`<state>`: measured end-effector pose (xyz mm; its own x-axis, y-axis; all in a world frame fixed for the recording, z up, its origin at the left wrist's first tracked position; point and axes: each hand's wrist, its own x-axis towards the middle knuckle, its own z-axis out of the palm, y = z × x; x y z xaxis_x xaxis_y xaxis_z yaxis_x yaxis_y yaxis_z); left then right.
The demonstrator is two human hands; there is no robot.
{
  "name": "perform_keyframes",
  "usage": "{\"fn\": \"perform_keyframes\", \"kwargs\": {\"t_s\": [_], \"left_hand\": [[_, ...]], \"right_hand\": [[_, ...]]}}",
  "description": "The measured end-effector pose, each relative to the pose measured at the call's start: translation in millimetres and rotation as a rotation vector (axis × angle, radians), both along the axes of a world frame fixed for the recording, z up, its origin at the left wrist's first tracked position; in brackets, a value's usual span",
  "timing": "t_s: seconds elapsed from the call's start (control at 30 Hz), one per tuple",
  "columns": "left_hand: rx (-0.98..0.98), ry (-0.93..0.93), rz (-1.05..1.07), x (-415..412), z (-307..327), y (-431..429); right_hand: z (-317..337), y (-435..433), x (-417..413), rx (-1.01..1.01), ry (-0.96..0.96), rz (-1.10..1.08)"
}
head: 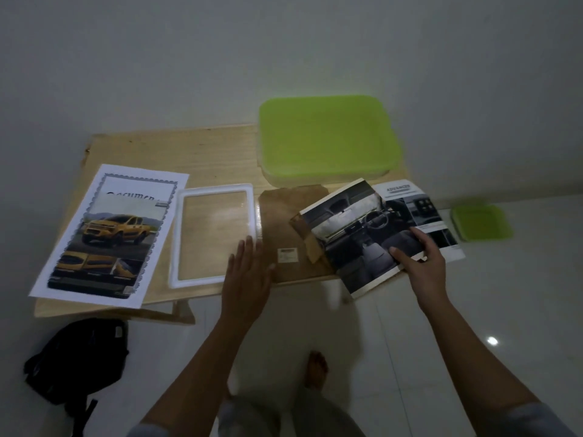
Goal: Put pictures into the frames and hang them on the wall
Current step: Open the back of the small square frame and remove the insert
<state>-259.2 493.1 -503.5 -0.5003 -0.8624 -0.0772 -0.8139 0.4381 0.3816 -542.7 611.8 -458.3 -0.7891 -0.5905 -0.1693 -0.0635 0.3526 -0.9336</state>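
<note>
While right hand (421,260) pinches picture (356,234), backpack (79,361) aside

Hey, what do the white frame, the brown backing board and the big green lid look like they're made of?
White frame: probably plastic, smooth with rounded corners; its clear pane shows the table grain, glass or acrylic I can't tell.
Brown backing board: matte, fibrous brown, likely hardboard or cardboard.
Green lid: looks like moulded plastic, even colour, soft sheen.

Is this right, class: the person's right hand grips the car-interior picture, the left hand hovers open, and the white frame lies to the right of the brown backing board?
Not quite. In the head view the white frame lies to the left of the brown backing board. The rest holds: the right hand grips the car-interior picture and the left hand hovers open.
</note>
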Motion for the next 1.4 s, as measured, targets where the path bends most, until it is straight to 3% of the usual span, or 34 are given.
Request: {"fn": "perform_keyframes", "kwargs": {"t_s": [0.1, 0.37, 0.77, 1.0, 1.4], "left_hand": [[-0.008, 0.01, 0.043, -9.7, -6.1, 3.7], [-0.048, -0.021, 0.126, -25.4, -14.1, 6.5], [-0.049, -0.021, 0.128, -26.4, -14.5, 8.0], [-0.017, 0.011, 0.129, -26.7, -11.2, 8.7], [0.018, 0.053, 0.109, -24.8, -2.2, 3.1]], "right_hand": [[-7.6, 11.7, -26.4, 0.018, -0.01, -0.103], [-15.3, 25.1, -67.9, 0.228, 0.21, -0.195], [-23.9, 8.1, -70.4, 0.399, 0.396, 0.021], [-28.5, -10.7, -34.9, 0.409, 0.607, 0.452], [-18.5, -9.1, -36.2, 0.557, 0.527, 0.364]]}}
